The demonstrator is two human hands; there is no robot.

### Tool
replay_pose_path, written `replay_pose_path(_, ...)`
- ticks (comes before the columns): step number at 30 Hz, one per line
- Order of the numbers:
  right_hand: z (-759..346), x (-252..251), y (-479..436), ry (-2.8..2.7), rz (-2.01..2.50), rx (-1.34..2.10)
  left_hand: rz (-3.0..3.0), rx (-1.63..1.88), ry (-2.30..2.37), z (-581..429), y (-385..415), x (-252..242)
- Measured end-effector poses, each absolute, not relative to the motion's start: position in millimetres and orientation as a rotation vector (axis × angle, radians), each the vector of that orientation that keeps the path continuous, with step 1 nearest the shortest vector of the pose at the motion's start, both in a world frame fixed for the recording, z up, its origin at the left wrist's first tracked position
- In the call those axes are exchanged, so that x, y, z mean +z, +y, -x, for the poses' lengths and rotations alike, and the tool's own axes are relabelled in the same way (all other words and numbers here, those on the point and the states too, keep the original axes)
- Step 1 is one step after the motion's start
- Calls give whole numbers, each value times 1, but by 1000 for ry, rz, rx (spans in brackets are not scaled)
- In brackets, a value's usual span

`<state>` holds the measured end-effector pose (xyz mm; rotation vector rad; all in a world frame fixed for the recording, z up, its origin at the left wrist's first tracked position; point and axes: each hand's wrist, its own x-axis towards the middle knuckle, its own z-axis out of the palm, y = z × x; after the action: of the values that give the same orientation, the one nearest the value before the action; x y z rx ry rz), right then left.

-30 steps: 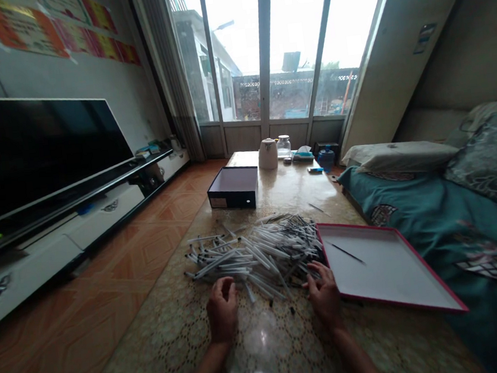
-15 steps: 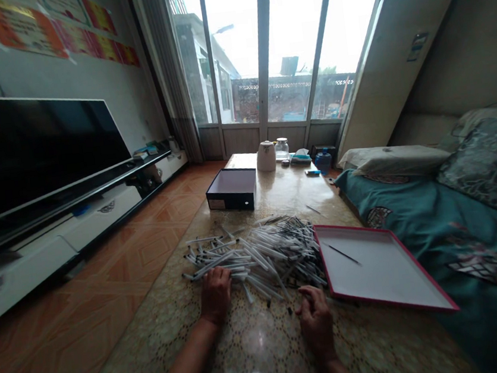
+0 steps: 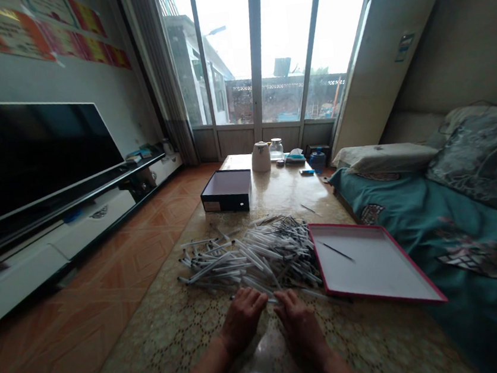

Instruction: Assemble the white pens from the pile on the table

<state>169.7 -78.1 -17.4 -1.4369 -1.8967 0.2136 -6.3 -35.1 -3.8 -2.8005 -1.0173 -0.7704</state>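
- Clear plastic pens (image 3: 252, 258) lie heaped at lower centre, on a low table (image 3: 280, 192).
- Left hand (image 3: 242, 320) and right hand (image 3: 298, 330) sit at the heap's near edge, fingers curled, touching pens; any grip cannot be told.
- Right of the heap, a red-rimmed white tray (image 3: 377, 267) holds one dark pen (image 3: 337, 252).
- Further up the table: an open black box (image 3: 226, 190).

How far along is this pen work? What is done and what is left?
Early, it seems. Done: one pen lies on the red-rimmed white tray. In hand: the left hand and right hand are at the near edge of the pile of pens. Remaining: nearly all the pens, in that pile.
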Motion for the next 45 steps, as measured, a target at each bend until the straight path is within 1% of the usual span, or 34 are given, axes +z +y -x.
replay_pose_path(4, -175, -22, -76, -2139, 1496, 62, 2821, -720, -995, -3, -39, 2)
replay_pose_path(12, -190, 1, -81, -2312, 1347, 289, 3070, -646, -947, -3, -46, 21)
replay_pose_path(15, -191, 11, -81, -2378, 1295, 254, 3139, -561, -966, -6, -47, 28)
replay_pose_path(19, -195, 17, -76, -2458, 1237, 131, 3183, -504, -1076, -8, -45, 35)
replay_pose_path(22, -223, 15, -73, -2377, 1243, 106, 3191, -583, -1241, 15, -35, 41)
replay_pose_path(24, -252, 13, -71, -2232, 1353, 91, 3164, -666, -1457, 41, -26, 46)
replay_pose_path(25, -266, 12, -70, -2125, 1437, 80, 3161, -747, -1566, 54, -21, 48)
replay_pose_path(27, -282, 12, -67, -1976, 1500, 135, 3062, -1113, -1808, 69, -15, 50)
replay_pose_path(28, -283, 13, -64, -1959, 1498, 201, 3026, -1338, -1936, 69, -13, 50)
replay_pose_path(31, -259, 15, -50, -1951, 1572, 314, 2804, -2206, -2248, 46, -14, 41)
replay_pose_path(32, -247, 15, -43, -1933, 1609, 331, 2703, -2431, -2330, 34, -16, 36)
replay_pose_path(35, -221, 15, -23, -1755, 1629, 339, 2065, -2969, -2700, 0, -25, 21)
replay_pose_path(37, -213, 14, -16, -1601, 1614, 337, 1529, -3321, -2805, -12, -32, 11)
replay_pose_path(39, -210, 12, -19, -1530, 1604, 338, 1046, -3600, -2752, -18, -38, 4)
replay_pose_path(41, -206, 8, -30, -1565, 1597, 390, 702, -3765, -2652, -19, -43, 0)
replay_pose_path(45, -192, -2, -62, -1618, 1493, 730, 448, -3886, -2527, -23, -51, -6)
